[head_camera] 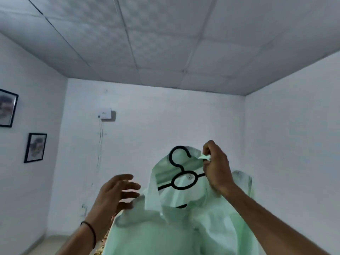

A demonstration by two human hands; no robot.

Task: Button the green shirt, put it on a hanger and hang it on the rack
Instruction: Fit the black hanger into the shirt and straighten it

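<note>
Green is the colour that fills the lower half of the view. A pale green cotton shirt (184, 227) is held up in the air at 6 o'clock, with a black plastic hanger (181, 182) already inside its collar. The hanger's long axis runs from about 8 o'clock up to 2 o'clock. Its hook (179, 155) stands clear of the collar toward 12 o'clock, with the open end turned to the right.

The right hand (216, 168) is the nearer one and carries the load. Its arm comes up from 5 o'clock, and its thumb and forefinger pinch a small bunch of the shirt's fabric just right of the hook. The hanger's right arm passes behind this hand, but I cannot tell whether the lower fingers also clasp it.

The left hand (117, 192) sits at 9 o'clock from the hanger. Its fingers are spread and straight, it holds nothing, and its palm is turned toward the shirt. The shirt's near shoulder lies just beside it at 3 o'clock. The thumb may touch the cloth, though that cannot be told for sure. A dark band (92, 230) circles that wrist.

The coming move probably turns on that short gap. The left hand would likely need to take the shoulder and settle it over the hanger's lower arm. No rack is in view, so hanging is probably not yet at hand.

On the left wall at 9 o'clock hang two framed pictures (35, 147). A small white box (105, 113) is fixed to the far wall.
</note>
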